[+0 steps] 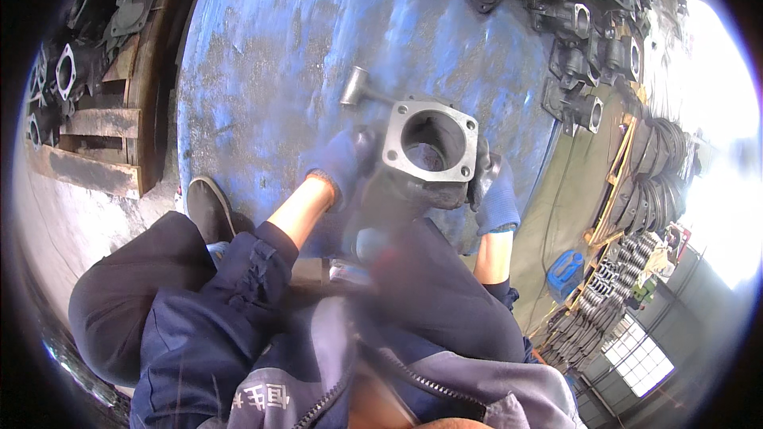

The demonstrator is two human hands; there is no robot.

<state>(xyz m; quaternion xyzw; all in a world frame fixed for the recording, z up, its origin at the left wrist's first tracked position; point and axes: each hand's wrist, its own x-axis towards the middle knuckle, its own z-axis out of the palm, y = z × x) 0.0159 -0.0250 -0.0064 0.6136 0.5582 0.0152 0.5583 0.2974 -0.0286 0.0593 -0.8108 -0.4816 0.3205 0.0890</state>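
Nearest us is our jacket (318,357), its zip running down the middle, with our dark trousers (131,294) spread to either side and one shoe (210,210) by the table's left edge. Our left forearm slants up and to the right, wrist bare between cuff and blue glove. The left hand (342,162) is turned inward, knuckles up, beside the casting's left side; it is blurred, and we cannot tell whether its fingers grip or merely lie close. Our right forearm stands nearly straight up, and the right hand (494,189) curls its fingers onto the casting's right side, gripping it. The casting (447,139) sits between our hands, at the near part of the blue table (270,48), its square flange and round bore facing up toward us. Just beyond it lies a hammer (354,86), head to the left. Farther off, a blue jug (565,274) stands at right, more castings (572,20) crowd the far right corner, and a pallet (149,111) stands at left.
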